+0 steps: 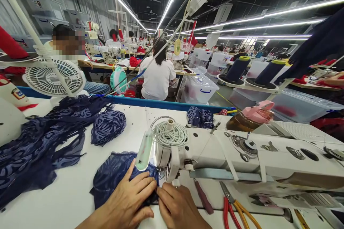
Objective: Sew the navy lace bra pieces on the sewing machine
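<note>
A navy lace fabric piece (113, 175) lies on the white table, its right edge at the presser foot of the sewing machine (166, 161). My left hand (131, 193) rests flat on this fabric with its fingers stretched out and slightly apart. Close beside it, my right hand (178, 204) is closed, thumb and finger pinching the fabric's edge just in front of the needle area. The exact fold between those fingers is hidden. A pale green oblong plate (144, 150) on the machine head covers part of the lace.
Navy lace strips (40, 139) and a stack of cut pieces (109, 125) lie left. Red-handled pliers (228, 207), yellow-handled pliers (243, 211) and a dark red-handled tool (202, 196) lie right. A pink-lidded bottle (249, 116) stands behind the machine. A person in white (158, 75) sits ahead.
</note>
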`<act>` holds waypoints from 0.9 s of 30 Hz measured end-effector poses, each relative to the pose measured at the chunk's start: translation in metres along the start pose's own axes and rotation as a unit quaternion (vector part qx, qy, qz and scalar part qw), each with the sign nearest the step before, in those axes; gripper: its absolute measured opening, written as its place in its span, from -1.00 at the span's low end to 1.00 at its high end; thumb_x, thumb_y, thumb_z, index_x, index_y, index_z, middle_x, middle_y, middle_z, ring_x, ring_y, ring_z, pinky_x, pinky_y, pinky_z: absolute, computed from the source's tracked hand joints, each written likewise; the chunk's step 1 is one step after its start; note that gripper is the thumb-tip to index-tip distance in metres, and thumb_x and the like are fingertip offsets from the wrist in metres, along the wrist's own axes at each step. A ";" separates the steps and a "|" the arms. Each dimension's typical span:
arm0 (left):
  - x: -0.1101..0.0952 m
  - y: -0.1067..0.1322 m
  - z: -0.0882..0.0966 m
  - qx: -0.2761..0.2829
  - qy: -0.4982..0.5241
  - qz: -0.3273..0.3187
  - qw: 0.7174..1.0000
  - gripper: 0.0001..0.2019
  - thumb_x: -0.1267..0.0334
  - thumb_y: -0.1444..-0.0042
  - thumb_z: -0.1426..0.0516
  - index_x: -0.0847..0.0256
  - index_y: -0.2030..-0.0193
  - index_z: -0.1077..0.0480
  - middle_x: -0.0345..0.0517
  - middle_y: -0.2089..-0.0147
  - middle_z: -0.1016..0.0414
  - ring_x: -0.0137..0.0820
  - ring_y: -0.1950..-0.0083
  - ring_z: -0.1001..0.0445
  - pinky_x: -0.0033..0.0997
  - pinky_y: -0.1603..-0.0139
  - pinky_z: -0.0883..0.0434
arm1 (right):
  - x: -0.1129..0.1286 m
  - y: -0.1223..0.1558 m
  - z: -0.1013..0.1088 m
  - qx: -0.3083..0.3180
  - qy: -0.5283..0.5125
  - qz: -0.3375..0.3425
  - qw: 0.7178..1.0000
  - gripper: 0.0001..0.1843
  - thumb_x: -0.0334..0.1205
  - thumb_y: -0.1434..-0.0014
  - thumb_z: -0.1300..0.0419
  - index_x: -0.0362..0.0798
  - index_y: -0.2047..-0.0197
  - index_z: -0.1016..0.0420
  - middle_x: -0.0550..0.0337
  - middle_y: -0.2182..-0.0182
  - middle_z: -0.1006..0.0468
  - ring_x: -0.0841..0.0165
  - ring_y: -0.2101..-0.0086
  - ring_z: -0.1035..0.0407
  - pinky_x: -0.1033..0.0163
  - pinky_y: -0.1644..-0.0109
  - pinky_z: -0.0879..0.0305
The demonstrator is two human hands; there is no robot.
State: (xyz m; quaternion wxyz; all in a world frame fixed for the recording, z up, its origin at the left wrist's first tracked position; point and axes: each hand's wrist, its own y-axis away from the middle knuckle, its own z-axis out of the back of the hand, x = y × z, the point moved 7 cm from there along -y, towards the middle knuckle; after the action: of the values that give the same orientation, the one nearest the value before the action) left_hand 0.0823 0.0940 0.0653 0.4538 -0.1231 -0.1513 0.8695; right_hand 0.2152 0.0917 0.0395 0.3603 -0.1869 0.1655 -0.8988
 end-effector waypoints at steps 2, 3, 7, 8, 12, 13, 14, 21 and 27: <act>0.005 0.003 0.002 -0.009 0.002 0.013 1.000 -0.61 0.04 -0.38 -0.06 0.22 -0.20 -0.33 -0.10 -0.12 -0.55 -0.31 -0.20 -0.43 -0.19 -0.46 0.05 | -0.003 0.005 -0.001 -0.022 0.001 -0.005 1.000 -0.66 -0.47 -0.19 -0.10 0.01 0.00 -0.42 0.20 0.26 -0.57 0.34 0.28 -0.50 0.24 0.07 -0.38; 0.006 0.004 0.002 -0.012 0.005 0.017 1.000 -0.65 0.08 -0.39 -0.06 0.20 -0.20 -0.34 -0.11 -0.13 -0.55 -0.30 -0.21 -0.43 -0.16 -0.47 0.06 | -0.004 0.006 -0.002 -0.028 0.001 -0.005 1.000 -0.62 -0.46 -0.19 -0.12 0.02 -0.06 -0.41 0.19 0.23 -0.59 0.33 0.25 -0.52 0.24 0.03 -0.39; 0.007 0.005 -0.004 0.002 0.017 0.011 1.000 -0.65 0.14 -0.35 -0.10 0.21 -0.20 -0.36 -0.08 -0.16 -0.53 -0.24 -0.21 -0.44 -0.05 -0.46 -0.02 | -0.011 0.011 -0.012 0.001 -0.008 -0.012 1.000 -0.53 -0.47 -0.15 -0.12 0.06 -0.10 -0.41 0.22 0.24 -0.62 0.30 0.23 -0.55 0.16 -0.06 -0.41; 0.008 0.004 -0.005 0.011 0.020 0.008 1.000 -0.65 0.15 -0.35 -0.11 0.22 -0.20 -0.35 -0.05 -0.17 -0.53 -0.23 -0.20 -0.45 -0.05 -0.45 -0.07 | -0.012 0.012 -0.014 0.010 -0.008 -0.015 1.000 -0.53 -0.47 -0.16 -0.11 0.06 -0.12 -0.41 0.21 0.23 -0.63 0.28 0.21 -0.55 0.14 -0.07 -0.42; 0.012 0.003 -0.008 0.045 0.027 0.000 0.999 -0.63 0.11 -0.35 -0.11 0.28 -0.19 -0.35 0.03 -0.17 -0.52 -0.22 -0.14 -0.50 -0.09 -0.35 -0.25 | -0.016 0.018 -0.018 0.011 0.018 -0.020 1.000 -0.52 -0.39 -0.21 -0.10 0.06 -0.19 -0.39 0.15 0.23 -0.64 0.23 0.13 -0.56 0.13 -0.03 -0.48; 0.013 0.003 -0.008 0.047 0.028 0.001 0.999 -0.62 0.10 -0.36 -0.11 0.28 -0.20 -0.35 0.04 -0.17 -0.52 -0.22 -0.14 -0.50 -0.09 -0.34 -0.27 | -0.016 0.019 -0.018 0.007 0.024 -0.018 1.000 -0.52 -0.38 -0.22 -0.11 0.05 -0.20 -0.39 0.14 0.23 -0.64 0.22 0.13 -0.56 0.13 -0.02 -0.48; 0.013 0.004 -0.008 0.046 0.028 0.000 0.999 -0.61 0.10 -0.36 -0.10 0.28 -0.20 -0.35 0.05 -0.17 -0.52 -0.22 -0.13 -0.50 -0.09 -0.33 -0.28 | -0.016 0.018 -0.016 -0.001 0.027 -0.017 0.999 -0.53 -0.38 -0.23 -0.11 0.05 -0.20 -0.40 0.14 0.24 -0.64 0.23 0.14 -0.56 0.13 -0.02 -0.48; 0.010 0.004 -0.011 0.048 0.028 0.022 0.998 -0.71 0.20 -0.33 -0.13 0.22 -0.14 -0.38 0.01 -0.22 -0.47 -0.21 -0.18 -0.45 -0.05 -0.34 -0.24 | -0.010 0.013 -0.007 -0.022 0.028 -0.030 0.999 -0.54 -0.39 -0.20 -0.11 0.09 -0.15 -0.44 0.16 0.26 -0.63 0.20 0.10 -0.53 0.07 -0.09 -0.42; 0.010 0.002 -0.014 0.069 0.026 0.038 0.997 -0.54 0.15 -0.30 -0.17 0.26 -0.28 -0.27 0.04 -0.28 -0.42 -0.19 -0.19 -0.42 -0.12 -0.26 -0.33 | -0.007 0.001 0.003 -0.010 0.033 -0.025 0.999 -0.59 -0.42 -0.18 -0.10 0.06 -0.08 -0.46 0.19 0.34 -0.60 0.22 0.22 -0.53 0.08 -0.01 -0.42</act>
State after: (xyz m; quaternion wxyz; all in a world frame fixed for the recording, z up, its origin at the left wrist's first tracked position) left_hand 0.0798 0.1032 0.0513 0.4318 -0.1194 -0.0744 0.8909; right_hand 0.2221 0.0955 0.0403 0.3298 -0.1647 0.1812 -0.9118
